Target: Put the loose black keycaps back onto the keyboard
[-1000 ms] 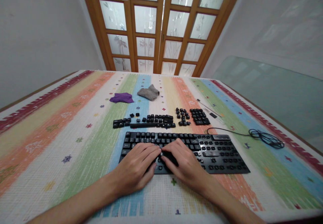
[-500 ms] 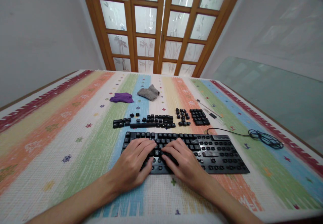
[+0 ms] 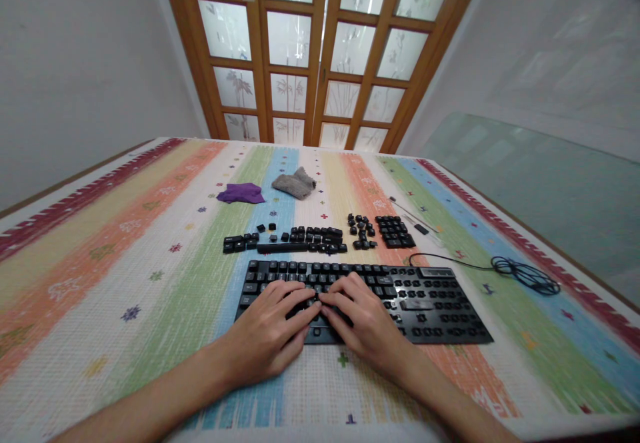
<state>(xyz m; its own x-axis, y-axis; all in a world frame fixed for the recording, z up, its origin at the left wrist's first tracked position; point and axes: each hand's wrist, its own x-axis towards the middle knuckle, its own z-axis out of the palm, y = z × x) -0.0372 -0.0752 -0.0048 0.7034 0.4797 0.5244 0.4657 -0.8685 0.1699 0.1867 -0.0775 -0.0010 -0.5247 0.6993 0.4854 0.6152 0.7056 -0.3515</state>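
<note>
A black keyboard (image 3: pixel 445 306) lies in front of me; keycaps cover its left and middle part, while bare switch posts show on the right side and in the lower rows. My left hand (image 3: pixel 275 323) rests over its left half, fingers stretched apart, fingertips touching the middle of the keys. My right hand (image 3: pixel 363 313) comes in from the other side, its thumb and index fingertips close together at the same spot. The two hands' fingertips meet there. Whatever lies between them is hidden.
Behind the keyboard lie loose keycaps (image 3: pixel 325 232), a long space bar (image 3: pixel 283 248) and a block of number keycaps (image 3: pixel 395 231). A coiled cable (image 3: pixel 525 274) is at right. Farther back are a purple cloth (image 3: pixel 241 193), a grey cloth (image 3: pixel 295 184) and a thin rod (image 3: pixel 417 216).
My left hand has moved slightly right, its fingertips now meeting those of my right hand over the keys. My right hand has stayed nearly in place.
</note>
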